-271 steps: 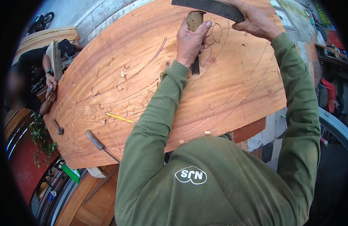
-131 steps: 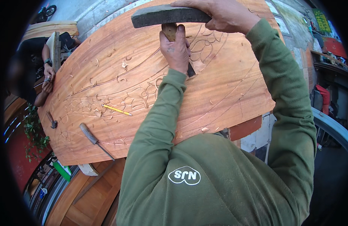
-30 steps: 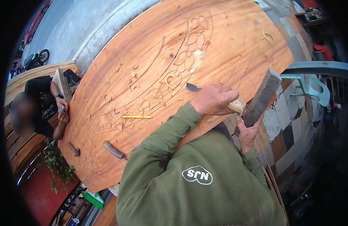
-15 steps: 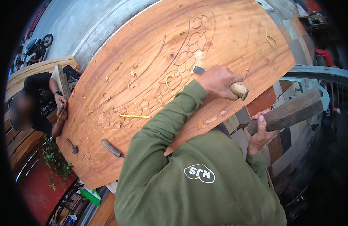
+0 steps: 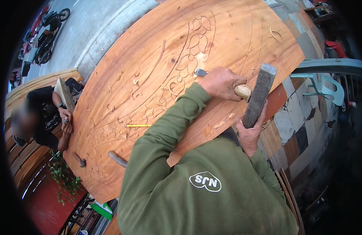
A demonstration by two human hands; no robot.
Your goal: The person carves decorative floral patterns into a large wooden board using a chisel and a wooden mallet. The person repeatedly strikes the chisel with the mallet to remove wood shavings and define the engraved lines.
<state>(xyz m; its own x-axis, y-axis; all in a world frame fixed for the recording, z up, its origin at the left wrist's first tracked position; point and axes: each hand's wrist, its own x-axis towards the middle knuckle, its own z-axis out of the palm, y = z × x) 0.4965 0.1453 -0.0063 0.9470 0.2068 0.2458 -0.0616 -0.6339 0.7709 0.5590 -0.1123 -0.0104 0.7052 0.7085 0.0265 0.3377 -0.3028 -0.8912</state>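
My left hand (image 5: pixel 222 83) is closed round a chisel's pale wooden handle (image 5: pixel 242 91), and its flat steel blade (image 5: pixel 201 72) sits on the carved floral band of a large curved-edge wooden panel (image 5: pixel 251 39). My right hand (image 5: pixel 249 135) grips a long, dark rectangular block (image 5: pixel 259 96), held upright at the handle's end; whether they touch I cannot tell. A yellow pencil (image 5: pixel 138 125) lies on the panel left of my left arm. Curled shavings are scattered about. A small hammer (image 5: pixel 80 160) and another long-handled tool (image 5: pixel 117 158), partly behind my sleeve, lie toward the near left.
Another person (image 5: pixel 40 113) leans at the panel's left edge, holding something small in both hands. Beyond are parked motorcycles (image 5: pixel 48 35). A pale blue plastic chair (image 5: pixel 325 90) stands right of the panel on tiled floor (image 5: pixel 294 113). A plant (image 5: pixel 61 176) and a green brush (image 5: pixel 102 209) are at lower left.
Compared with half a second ago, the block has swung leftward and upright to the chisel handle. Seconds earlier both hands and tools were higher on the panel; they have moved down and right.
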